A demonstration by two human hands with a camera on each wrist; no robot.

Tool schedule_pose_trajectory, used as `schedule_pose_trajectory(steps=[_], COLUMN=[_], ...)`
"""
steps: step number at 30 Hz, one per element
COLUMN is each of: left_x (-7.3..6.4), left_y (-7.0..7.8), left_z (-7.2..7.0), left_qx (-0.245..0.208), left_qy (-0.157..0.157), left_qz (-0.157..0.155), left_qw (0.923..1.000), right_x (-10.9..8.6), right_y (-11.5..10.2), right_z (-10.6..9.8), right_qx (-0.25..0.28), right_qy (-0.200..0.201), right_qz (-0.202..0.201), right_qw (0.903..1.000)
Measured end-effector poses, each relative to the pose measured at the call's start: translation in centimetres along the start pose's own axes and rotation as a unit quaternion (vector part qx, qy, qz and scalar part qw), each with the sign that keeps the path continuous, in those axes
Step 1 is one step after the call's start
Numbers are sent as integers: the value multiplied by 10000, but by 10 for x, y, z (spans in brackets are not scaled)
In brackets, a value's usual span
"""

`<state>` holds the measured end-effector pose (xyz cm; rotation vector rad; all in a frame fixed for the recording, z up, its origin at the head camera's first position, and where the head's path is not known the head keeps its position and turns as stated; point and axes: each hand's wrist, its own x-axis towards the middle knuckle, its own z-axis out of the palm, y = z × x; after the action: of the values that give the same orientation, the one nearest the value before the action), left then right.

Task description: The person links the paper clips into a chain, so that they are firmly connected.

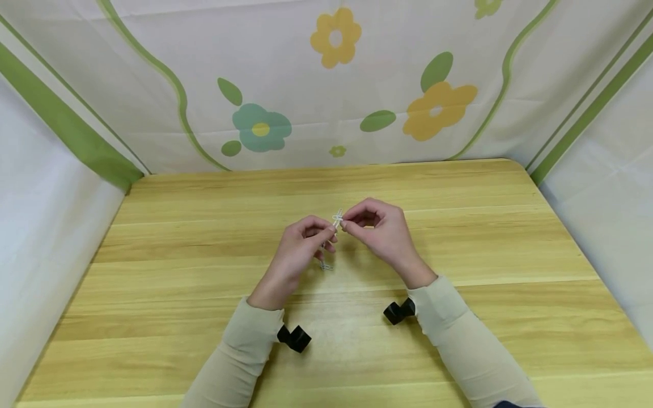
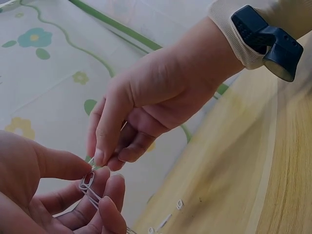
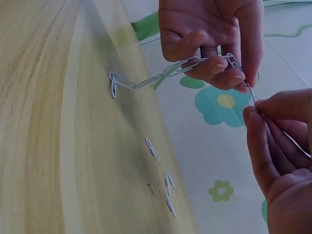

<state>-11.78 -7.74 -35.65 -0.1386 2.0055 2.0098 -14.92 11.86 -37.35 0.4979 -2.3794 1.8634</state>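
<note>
A chain of white paper clips (image 3: 193, 60) runs along the fingers of my left hand (image 1: 303, 246), its tail hanging down to the table. Thumb and index finger of that hand pinch the chain near its upper end. From the right, my right hand (image 1: 385, 229) meets it, thumb and index fingertip pinching a thin white paper clip (image 3: 252, 94) at the end of the chain. The two hands' fingertips almost meet above the table. In the right wrist view, most of the held clip is hidden behind fingertips.
Several loose paper clips (image 3: 152, 149) lie on the wooden table (image 1: 178, 294) beyond the hands. A flowered white cloth (image 1: 306, 102) hangs behind the table's far edge. Black devices (image 1: 297, 338) are strapped to both wrists over beige sleeves (image 1: 232, 362).
</note>
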Motion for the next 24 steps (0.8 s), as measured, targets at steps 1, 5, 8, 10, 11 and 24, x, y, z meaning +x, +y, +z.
schedule_pose_trajectory(steps=[1,5,8,10,11,24], left_x=[0,0,0,0,0,0], left_y=[0,0,0,1,1,1], left_z=[0,0,0,-1,-1,-2], left_qx=[-1,12,23,24,23,53], left_qy=[0,-19,-23,-18,-16,-45], left_qz=[-1,-5,-7,-4,-4,7], left_qw=[10000,10000,10000,10000,10000,10000], right_x=[0,0,0,0,0,3], right_y=[0,0,0,-1,-1,-3], right_z=[0,0,-1,-2,-2,-4], right_qx=[12,33,6,-7,-10,74], right_qy=[-26,-147,-234,-294,-329,-520], right_qz=[22,149,261,349,384,644], right_qw=[10000,9998,9994,9990,9987,9965])
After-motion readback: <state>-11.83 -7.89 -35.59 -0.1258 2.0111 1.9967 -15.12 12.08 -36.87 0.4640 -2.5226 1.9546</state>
